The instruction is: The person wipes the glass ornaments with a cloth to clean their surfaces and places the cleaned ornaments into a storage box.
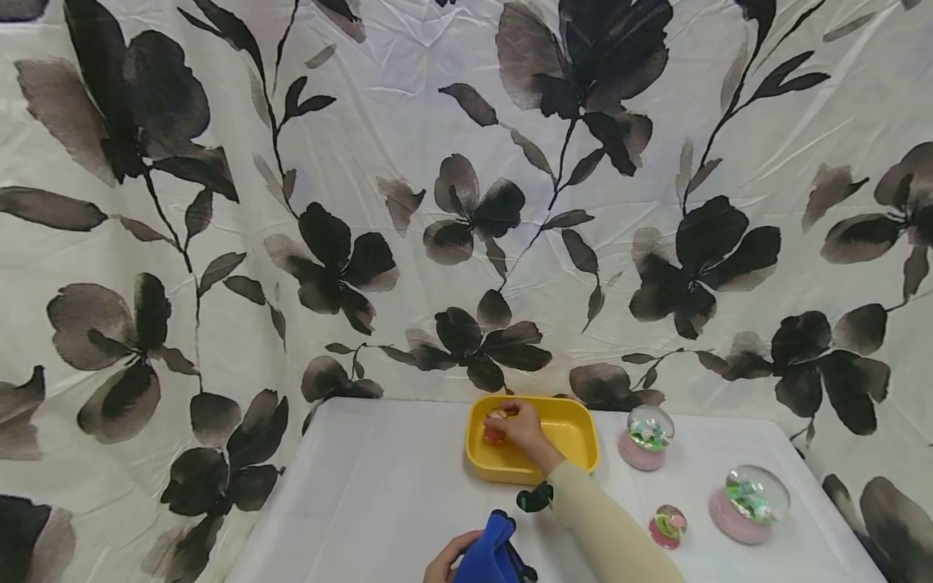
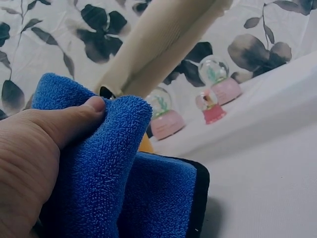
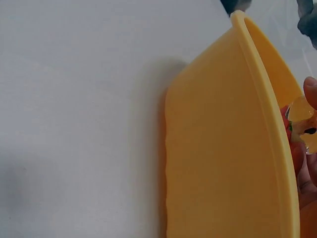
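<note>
The right hand (image 1: 528, 433) pinches a small red-based snow globe (image 1: 494, 436) just to its left, within the yellow tray (image 1: 503, 472); the left hand (image 1: 446, 559), farther from the globe, grips a blue cloth (image 1: 484, 555).

A long, plain sleeve (image 1: 612, 526) in pale creamy yellow covers the right arm, narrowing toward the wrist; the left wrist view shows it greyer, with a fine ribbed texture. At its cuff (image 1: 563, 476), on the side toward the left edge of the desk (image 1: 350, 486), is a dark piece (image 1: 535, 497) with green tints, its make unclear. The right hand (image 1: 522, 425) and left hand (image 1: 445, 559) are bare; the left thumb (image 2: 74, 124) has a short nail.
</note>
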Demonstrator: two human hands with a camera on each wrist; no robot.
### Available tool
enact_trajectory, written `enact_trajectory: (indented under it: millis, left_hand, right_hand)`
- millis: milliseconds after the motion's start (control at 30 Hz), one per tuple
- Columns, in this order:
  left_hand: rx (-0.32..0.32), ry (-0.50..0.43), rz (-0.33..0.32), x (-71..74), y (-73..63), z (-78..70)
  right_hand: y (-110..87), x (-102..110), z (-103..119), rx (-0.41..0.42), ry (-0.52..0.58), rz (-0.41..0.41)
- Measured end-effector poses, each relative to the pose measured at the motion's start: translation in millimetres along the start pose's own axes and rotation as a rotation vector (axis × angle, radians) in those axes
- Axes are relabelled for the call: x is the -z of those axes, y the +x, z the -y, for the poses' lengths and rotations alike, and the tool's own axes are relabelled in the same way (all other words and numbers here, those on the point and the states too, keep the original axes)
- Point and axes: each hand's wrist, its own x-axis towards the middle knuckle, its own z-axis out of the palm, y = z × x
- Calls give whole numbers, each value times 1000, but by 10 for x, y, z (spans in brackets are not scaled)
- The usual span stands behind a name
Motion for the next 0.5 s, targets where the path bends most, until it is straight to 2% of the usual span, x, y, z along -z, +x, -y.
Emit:
enact_trajectory:
  millis: [300, 500]
  left_hand:
    - [27, -17, 47, -7, -31, -40]
    - [55, -11, 71, -37, -32, -74]
  right_hand:
    - [48, 2, 29, 45, -24, -23]
    - [42, 4, 3, 11, -38, -44]
